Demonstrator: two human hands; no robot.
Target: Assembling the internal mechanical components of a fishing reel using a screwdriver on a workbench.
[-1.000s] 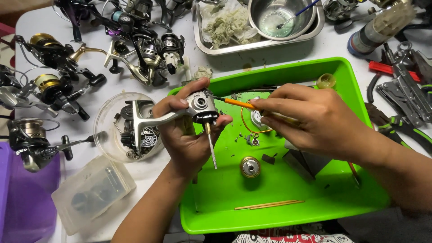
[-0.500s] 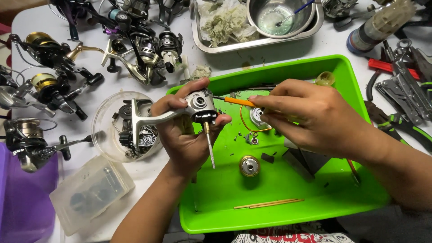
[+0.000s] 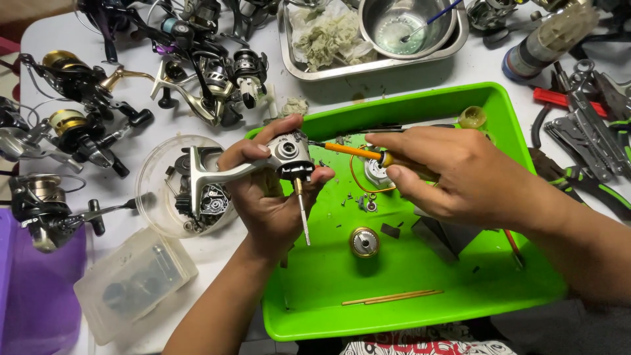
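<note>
Reel body held over the green tray

The left hand [image 3: 269, 197] grips a silver spinning-reel body [image 3: 289, 154] above the green tray [image 3: 420, 315], fingers wrapped around it. The right hand [image 3: 453, 174] pinches an orange-handled screwdriver [image 3: 351, 151], its tip touching the reel body's side

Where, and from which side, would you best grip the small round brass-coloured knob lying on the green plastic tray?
Grip the small round brass-coloured knob by its rim, coming straight down from above. It seems to lie flat with its round face up on the green plastic tray, and bare tray surrounds it, so fingers can probably close on opposite sides of the rim.
</note>
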